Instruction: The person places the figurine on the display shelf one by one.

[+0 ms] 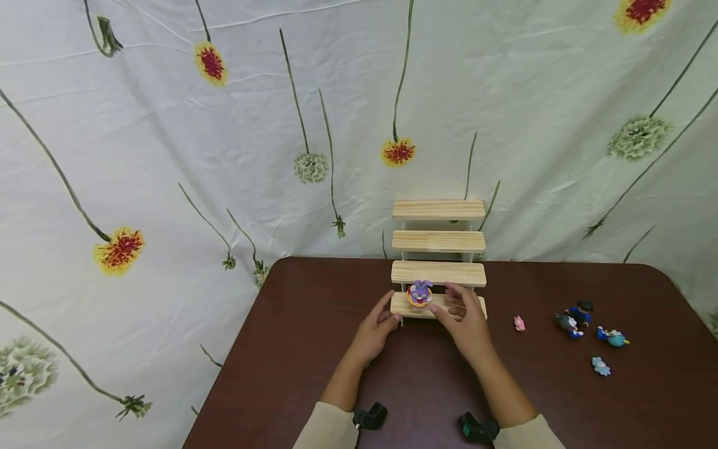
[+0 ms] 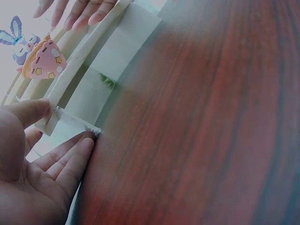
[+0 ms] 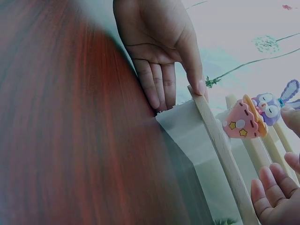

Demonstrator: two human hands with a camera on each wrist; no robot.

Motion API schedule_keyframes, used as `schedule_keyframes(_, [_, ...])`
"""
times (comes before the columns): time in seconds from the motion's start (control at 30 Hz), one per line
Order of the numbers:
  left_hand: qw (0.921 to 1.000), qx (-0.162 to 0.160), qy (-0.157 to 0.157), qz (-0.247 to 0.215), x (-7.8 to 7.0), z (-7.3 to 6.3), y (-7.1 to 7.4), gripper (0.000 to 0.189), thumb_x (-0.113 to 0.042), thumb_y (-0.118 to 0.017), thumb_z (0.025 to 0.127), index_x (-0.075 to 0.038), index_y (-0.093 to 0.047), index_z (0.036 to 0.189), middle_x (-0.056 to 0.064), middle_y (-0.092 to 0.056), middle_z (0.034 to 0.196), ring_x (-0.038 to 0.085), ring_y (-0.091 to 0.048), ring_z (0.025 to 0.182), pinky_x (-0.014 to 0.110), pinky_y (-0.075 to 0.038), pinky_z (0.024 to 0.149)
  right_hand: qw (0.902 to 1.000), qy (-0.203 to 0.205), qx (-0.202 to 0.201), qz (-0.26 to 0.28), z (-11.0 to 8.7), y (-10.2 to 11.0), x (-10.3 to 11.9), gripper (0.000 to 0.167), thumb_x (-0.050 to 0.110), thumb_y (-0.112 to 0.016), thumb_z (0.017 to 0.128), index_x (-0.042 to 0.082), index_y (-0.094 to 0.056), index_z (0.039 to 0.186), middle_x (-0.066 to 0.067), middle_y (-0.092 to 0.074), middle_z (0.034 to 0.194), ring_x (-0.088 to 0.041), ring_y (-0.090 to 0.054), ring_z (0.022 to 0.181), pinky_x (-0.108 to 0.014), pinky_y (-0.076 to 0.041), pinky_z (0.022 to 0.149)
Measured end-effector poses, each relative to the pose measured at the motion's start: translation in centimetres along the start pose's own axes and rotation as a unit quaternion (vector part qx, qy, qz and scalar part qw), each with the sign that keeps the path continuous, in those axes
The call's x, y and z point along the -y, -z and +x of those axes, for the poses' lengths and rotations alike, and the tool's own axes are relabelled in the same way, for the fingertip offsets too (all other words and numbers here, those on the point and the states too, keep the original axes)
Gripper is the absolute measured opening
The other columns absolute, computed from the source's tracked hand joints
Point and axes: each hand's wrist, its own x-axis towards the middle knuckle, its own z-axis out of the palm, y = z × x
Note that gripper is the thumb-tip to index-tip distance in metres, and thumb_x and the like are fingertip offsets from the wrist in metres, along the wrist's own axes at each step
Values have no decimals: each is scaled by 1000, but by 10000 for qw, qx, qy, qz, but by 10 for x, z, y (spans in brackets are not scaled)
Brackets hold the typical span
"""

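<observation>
A small purple rabbit figurine in a pink cup with yellow stars (image 1: 419,294) sits upright on the lowest step of a stepped wooden display shelf (image 1: 438,272) with clear side supports. My left hand (image 1: 371,333) is at that step's left end. In the left wrist view, its thumb (image 2: 35,110) touches the plank's end, while its straight fingers lie against the clear support near the tabletop. My right hand (image 1: 467,321) hovers over the step's right part, fingers loosely bent and spread. Its thumb tip is close to the rabbit; I cannot tell whether they touch.
Right of the shelf on the dark wooden table (image 1: 314,349) lie a pink figurine (image 1: 519,323), a dark-haired figurine (image 1: 580,312), a grey-and-blue figurine (image 1: 568,324), a teal-and-blue figurine (image 1: 614,337) and a light-blue figurine (image 1: 601,366). A flower-patterned cloth (image 1: 252,125) hangs behind.
</observation>
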Motion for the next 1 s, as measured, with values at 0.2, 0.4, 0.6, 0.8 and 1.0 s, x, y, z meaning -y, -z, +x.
schedule_keyframes(0.2, [10000, 21, 11, -1, -1, -1, 0, 65, -39, -60, 102, -33, -31, 160, 14, -68, 129, 29, -66, 119, 50, -49, 107, 9999, -142, -2, -42, -5, 10, -1, 58, 27, -76, 93, 11, -52, 143, -13, -53, 133, -26, -58, 122, -37, -51, 99])
schedule_keyframes(0.4, [10000, 26, -26, -8, -1, 0, 0, 64, -38, -61, 102, -35, -32, 159, 15, -68, 129, 29, -67, 119, 49, -50, 106, 9996, -199, -169, -85, -8, 19, -2, 57, 27, -76, 93, 11, -52, 142, -12, -53, 132, -24, -58, 121, -16, -49, 94])
schedule_keyframes(0.6, [10000, 15, 32, -9, -1, -1, 0, 63, -39, -61, 102, -38, -33, 158, 14, -68, 129, 29, -66, 119, 50, -49, 107, 9988, -85, -437, -211, -10, 26, -6, 55, 24, -77, 92, 10, -55, 140, -10, -54, 130, -12, -56, 114, -9, -48, 90])
schedule_keyframes(0.8, [10000, 22, 33, 32, -1, -1, 0, 66, -41, -61, 101, -34, -31, 160, 14, -68, 128, 29, -67, 119, 51, -48, 107, 9983, 9, -570, -118, -12, 35, -9, 53, 20, -76, 92, 7, -55, 139, -12, -54, 131, -6, -55, 110, -6, -47, 89])
schedule_keyframes(1.0, [10000, 2, 7, 62, 0, -1, 0, 66, -41, -60, 102, -33, -30, 160, 14, -68, 128, 30, -66, 119, 52, -48, 107, 9976, -53, -613, -330, -14, 45, -13, 53, 21, -74, 95, 6, -53, 141, -12, -53, 130, -10, -55, 112, -4, -45, 88])
